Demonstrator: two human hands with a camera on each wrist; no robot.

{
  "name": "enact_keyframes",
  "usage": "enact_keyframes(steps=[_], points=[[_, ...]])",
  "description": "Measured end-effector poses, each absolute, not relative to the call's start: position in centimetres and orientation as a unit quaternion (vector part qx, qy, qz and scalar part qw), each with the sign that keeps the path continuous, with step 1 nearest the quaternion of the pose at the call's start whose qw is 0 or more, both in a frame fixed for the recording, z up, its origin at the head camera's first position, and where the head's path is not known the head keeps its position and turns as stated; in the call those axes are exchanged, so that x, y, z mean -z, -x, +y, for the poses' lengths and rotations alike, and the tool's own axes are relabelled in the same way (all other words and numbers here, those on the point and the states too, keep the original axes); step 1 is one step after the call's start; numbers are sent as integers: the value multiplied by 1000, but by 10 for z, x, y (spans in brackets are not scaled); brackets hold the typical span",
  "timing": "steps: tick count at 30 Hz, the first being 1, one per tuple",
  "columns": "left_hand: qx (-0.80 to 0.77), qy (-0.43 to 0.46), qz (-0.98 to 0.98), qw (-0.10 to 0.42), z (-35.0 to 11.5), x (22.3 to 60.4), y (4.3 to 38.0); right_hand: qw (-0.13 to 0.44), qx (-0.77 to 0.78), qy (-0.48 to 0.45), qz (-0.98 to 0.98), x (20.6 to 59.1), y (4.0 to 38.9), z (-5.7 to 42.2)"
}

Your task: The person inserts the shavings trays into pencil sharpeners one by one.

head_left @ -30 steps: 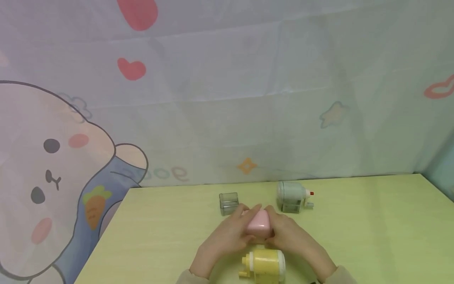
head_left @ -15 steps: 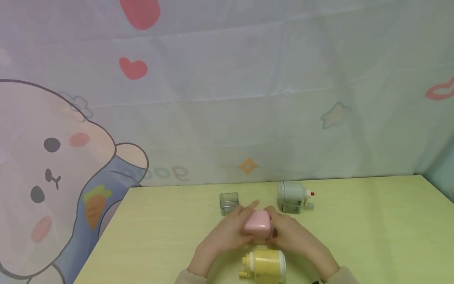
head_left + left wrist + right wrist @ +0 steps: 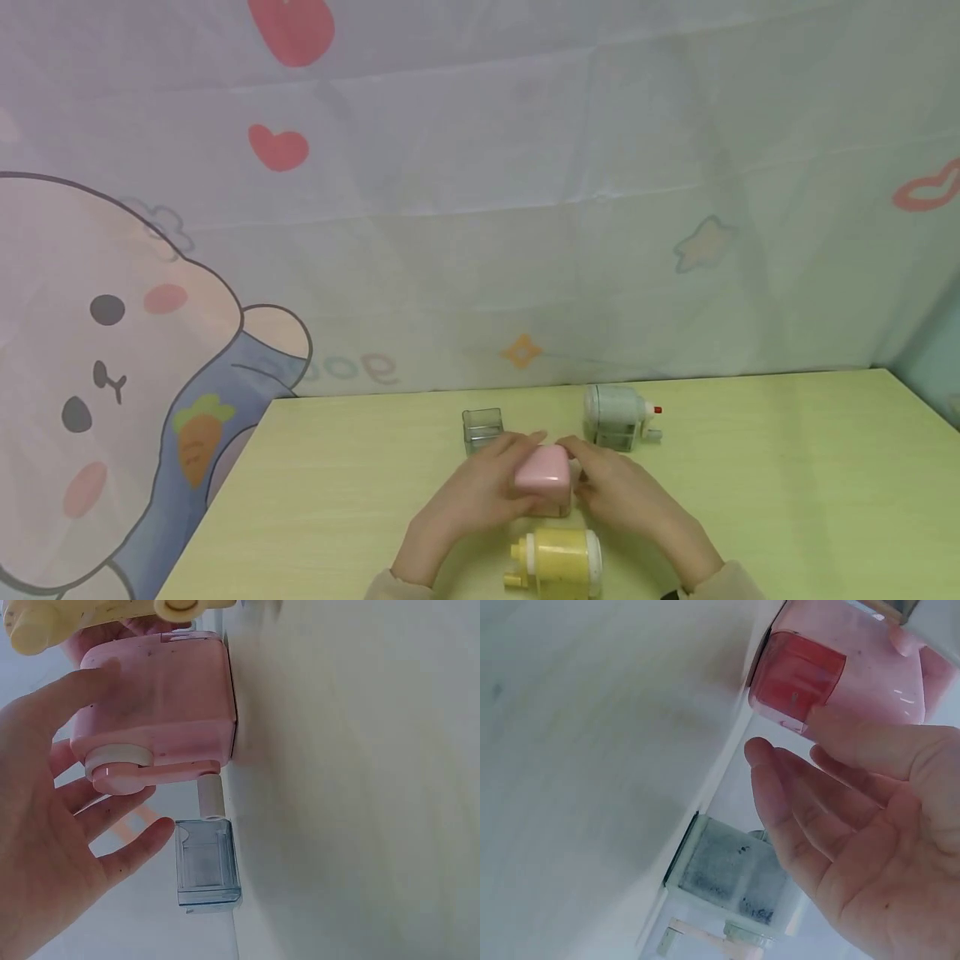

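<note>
A pink crank pencil sharpener [image 3: 543,468] stands on the table between the two hands. My left hand [image 3: 480,492] grips it, thumb on the near side and fingers round behind. In the left wrist view the sharpener's crank handle [image 3: 161,774] points the same way as the fingers. My right hand [image 3: 626,492] is at the other end, fingers loosely bent with nothing between them. The right thumb [image 3: 870,746] lies right at the edge by the sharpener's clear reddish shavings drawer [image 3: 799,675], which sits in its body.
A small clear plastic box [image 3: 482,427] lies just behind the left hand. Behind the right hand stands a grey-green crank sharpener [image 3: 617,407]. A yellow crank sharpener [image 3: 562,556] is in front, between the forearms. A printed cloth [image 3: 450,208] hangs along the table's back edge.
The right hand has eased off the pink pencil sharpener and its fingers have loosened, baring more of the sharpener's lower part. The left hand keeps its grip, with the sharpener slightly further left.
</note>
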State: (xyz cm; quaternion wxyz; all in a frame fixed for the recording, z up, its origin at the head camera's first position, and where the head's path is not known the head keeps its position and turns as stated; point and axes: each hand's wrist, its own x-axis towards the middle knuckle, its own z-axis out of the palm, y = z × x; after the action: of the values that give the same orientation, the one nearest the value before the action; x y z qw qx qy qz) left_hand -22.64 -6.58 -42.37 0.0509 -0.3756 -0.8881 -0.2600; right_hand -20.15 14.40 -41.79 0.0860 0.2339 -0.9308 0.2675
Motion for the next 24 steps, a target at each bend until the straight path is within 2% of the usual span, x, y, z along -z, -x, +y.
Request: enact_keyframes(steps=[6, 12, 19, 24], points=[[255, 378, -887, 73, -66, 424, 229, 97, -256, -211, -938, 412, 202, 147], [228, 360, -900, 88, -69, 423, 233, 144, -227, -213, -939, 409, 207, 148], [186, 338, -911, 145, -73, 421, 235, 194, -206, -215, -935, 407, 210, 149], [182, 326, -914, 157, -78, 420, 236, 225, -193, -223, -929, 406, 214, 152]])
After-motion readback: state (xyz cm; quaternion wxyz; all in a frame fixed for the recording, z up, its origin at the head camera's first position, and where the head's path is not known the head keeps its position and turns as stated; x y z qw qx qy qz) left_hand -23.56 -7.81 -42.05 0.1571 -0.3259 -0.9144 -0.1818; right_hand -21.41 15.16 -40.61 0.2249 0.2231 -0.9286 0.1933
